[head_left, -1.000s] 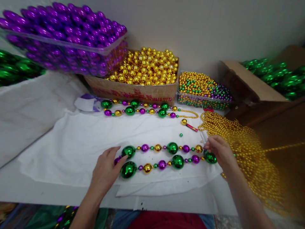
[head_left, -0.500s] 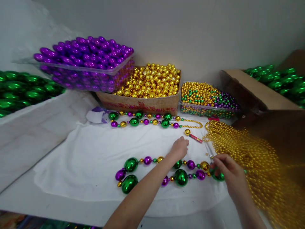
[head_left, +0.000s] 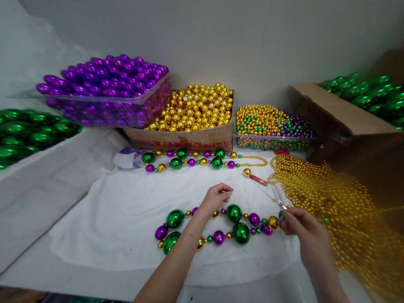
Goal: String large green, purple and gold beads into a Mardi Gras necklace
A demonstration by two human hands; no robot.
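My left hand [head_left: 219, 195] hovers above the upper strand of a large bead necklace [head_left: 241, 233], its fingers drawn together. Whatever may be between those fingertips is too small to make out. In my right hand [head_left: 303, 225] is a pair of small scissors [head_left: 277, 198], the silver blades pointing up and left. The right hand is at the necklace's right end and covers part of it. Green, purple and gold balls make up the necklace, laid in a long loop on white cloth [head_left: 126, 219]. A thin thread [head_left: 267, 194] slants down to the scissors, with a small gold bead near them.
A finished-looking necklace [head_left: 191, 162] lies behind, near a red stick [head_left: 259, 180] and a gold ball [head_left: 247, 172]. Gold bead chains [head_left: 331, 202] heap at right. Along the back are purple beads [head_left: 107, 80], a gold bead box [head_left: 179, 139] and a mixed bead tub [head_left: 271, 143].
My left hand has moved left, away from the scissors. The right hand stays near the necklace's end, still holding the scissors. The thread now shows clearly. The view has shifted slightly.
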